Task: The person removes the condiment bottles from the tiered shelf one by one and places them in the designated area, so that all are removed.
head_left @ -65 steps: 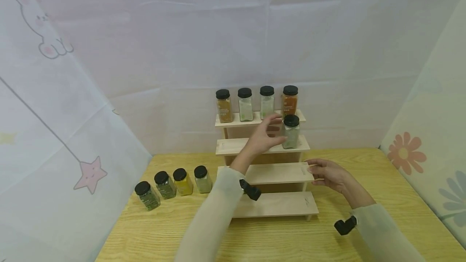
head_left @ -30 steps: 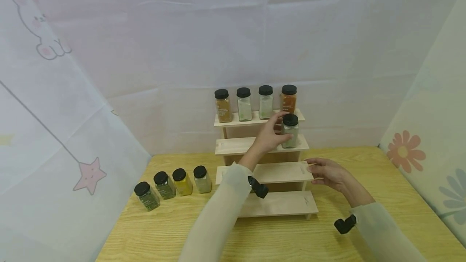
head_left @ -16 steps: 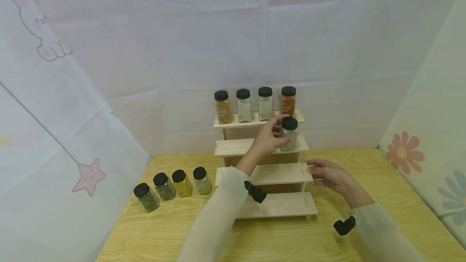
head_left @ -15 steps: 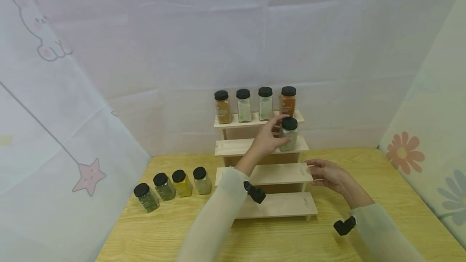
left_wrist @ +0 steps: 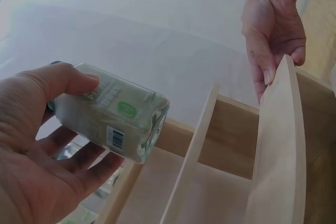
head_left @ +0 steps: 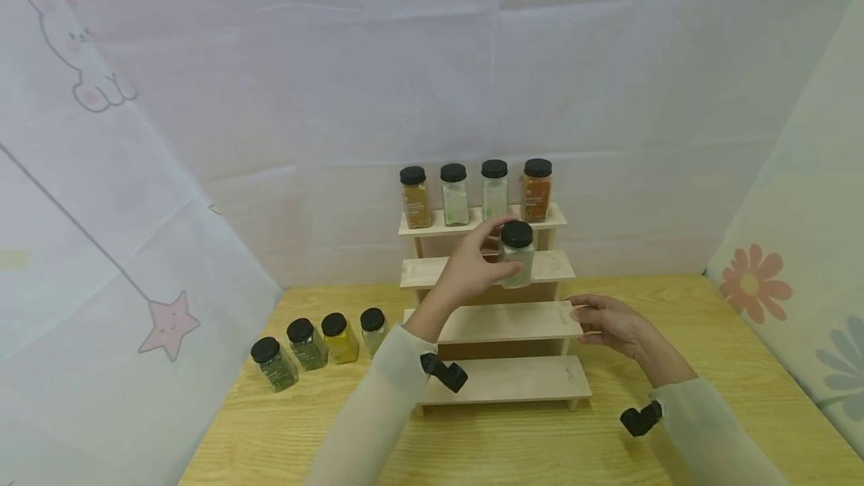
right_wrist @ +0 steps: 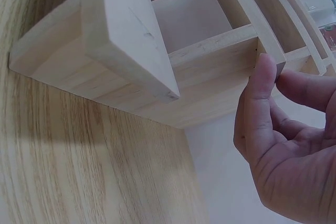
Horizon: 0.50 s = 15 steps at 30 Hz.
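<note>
My left hand (head_left: 466, 268) grips a square glass spice jar (head_left: 517, 265) with a black lid and pale green contents. It is held in front of the second tier from the top of a stepped wooden spice rack (head_left: 502, 321). In the left wrist view the jar (left_wrist: 105, 111) is tilted, its label and barcode showing, with the thumb across its side and its base off the shelves. My right hand (head_left: 610, 325) pinches the right end of the third tier down; the right wrist view shows thumb and finger on that board's corner.
On the top tier stand a brown spice jar (head_left: 416, 205), two pale ones and a red one (head_left: 536, 197). Several more jars, among them a yellow one (head_left: 340, 343), line the wooden table (head_left: 499, 448) left of the rack. Printed cloth hangs behind and at both sides.
My left hand has closed round the jar at the second tier's right end, lifted it off and brought it left and nearer. The right hand has stayed on the rack.
</note>
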Tool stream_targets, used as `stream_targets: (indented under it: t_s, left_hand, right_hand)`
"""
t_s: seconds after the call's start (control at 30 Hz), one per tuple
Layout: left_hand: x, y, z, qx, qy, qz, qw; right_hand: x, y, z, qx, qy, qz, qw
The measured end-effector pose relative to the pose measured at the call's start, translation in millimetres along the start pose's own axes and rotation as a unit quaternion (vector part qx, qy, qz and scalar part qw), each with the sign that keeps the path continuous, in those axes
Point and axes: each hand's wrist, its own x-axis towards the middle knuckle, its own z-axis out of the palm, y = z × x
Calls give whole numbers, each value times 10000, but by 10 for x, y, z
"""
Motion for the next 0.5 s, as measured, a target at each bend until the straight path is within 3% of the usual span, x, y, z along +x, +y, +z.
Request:
stream_targets:
  t_s: [0.5]
  left_hand:
    - [-357,22,-271,-121,-89,61,9999]
  right_hand:
    - [-3,6,0,-26,-76,-116,9999]
